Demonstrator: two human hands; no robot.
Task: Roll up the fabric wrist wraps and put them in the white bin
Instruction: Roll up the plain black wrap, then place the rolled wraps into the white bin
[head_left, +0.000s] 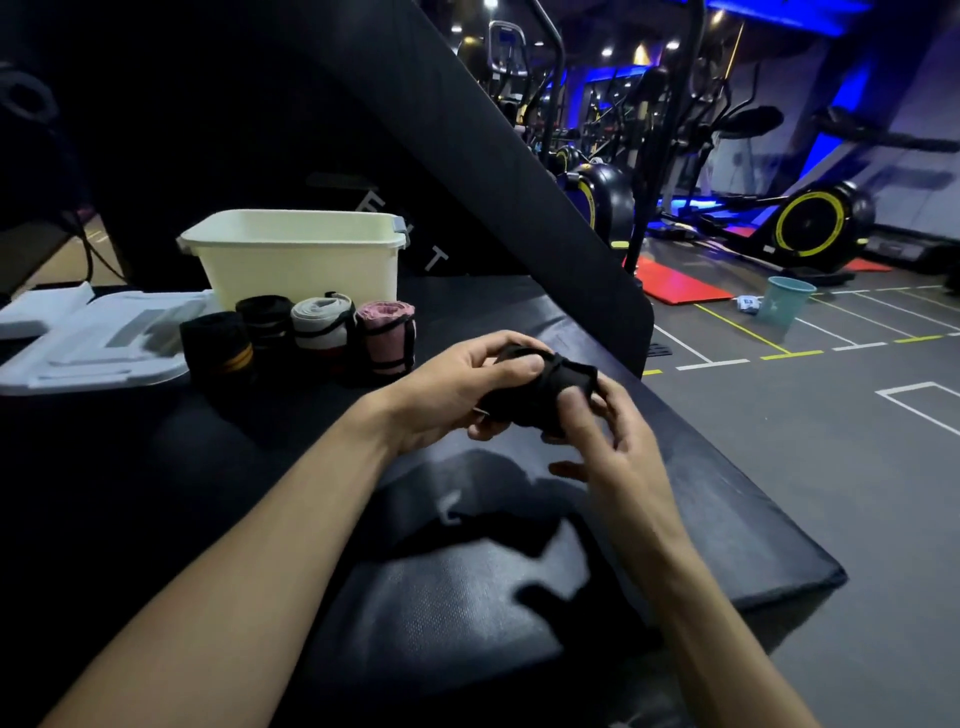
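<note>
Both hands hold a rolled black wrist wrap (540, 387) above the black padded bench (467, 597). My left hand (457, 387) grips its left side with the thumb on top. My right hand (605, 431) pinches its right end, the other fingers spread. Several rolled wraps stand in a row in front of the white bin (296, 249): a black one with yellow stripes (218, 345), a black one (265, 319), a grey one (322, 322) and a pink one (387, 335). The bin's inside is hidden.
A white bin lid (83, 338) lies flat to the left of the wraps. A black slanted pad (493, 156) rises behind the bench. On the gym floor at right are a red mat (675, 286), a teal bucket (787, 306) and exercise machines (810, 223).
</note>
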